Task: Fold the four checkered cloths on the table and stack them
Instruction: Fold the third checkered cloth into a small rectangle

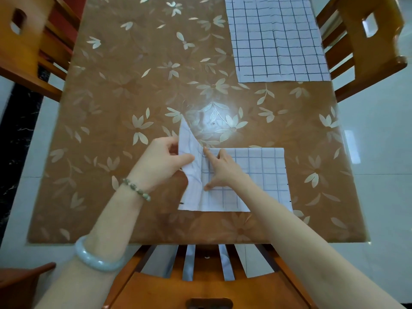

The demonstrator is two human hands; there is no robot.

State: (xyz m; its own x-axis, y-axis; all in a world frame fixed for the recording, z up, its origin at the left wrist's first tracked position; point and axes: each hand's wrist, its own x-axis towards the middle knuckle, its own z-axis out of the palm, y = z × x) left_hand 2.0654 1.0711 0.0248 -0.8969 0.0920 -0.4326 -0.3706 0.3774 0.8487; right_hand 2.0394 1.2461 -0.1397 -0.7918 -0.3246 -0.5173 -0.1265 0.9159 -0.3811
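Left hand (165, 157) pinches a lifted edge of the checkered cloth (263, 170); right hand (223, 170), fingers spread, presses it.

The table (124, 90) has a smooth, glossy brown covering that catches a bright glare. The near checkered cloth (263, 170) and far checkered cloth (276, 41) look thin and matt. The chair (367, 52) is varnished wood.

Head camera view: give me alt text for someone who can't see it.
A left hand holds up one edge of a checkered cloth while the right hand presses it flat. More checkered cloths lie at the table's far right corner.
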